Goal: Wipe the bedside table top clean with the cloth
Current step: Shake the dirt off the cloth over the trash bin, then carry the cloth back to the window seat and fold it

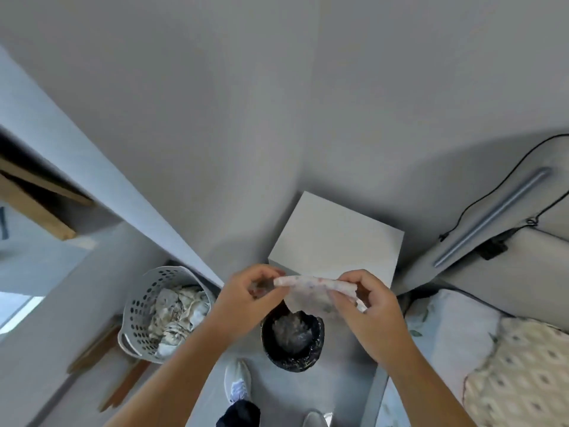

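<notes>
The cloth (311,292) looks light, limp and thin; you hold it stretched in the air by its top edge, above the bin (292,337) and in front of the white worktop (335,238). Your left hand (246,298) pinches one end, your right hand (366,306) the other. Bunch it before wiping.

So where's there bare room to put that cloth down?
The bedside table top is bare, bordered by the wall behind and the bed at right. Below the hands it's crowded: black bin, then laundry basket at left.
</notes>
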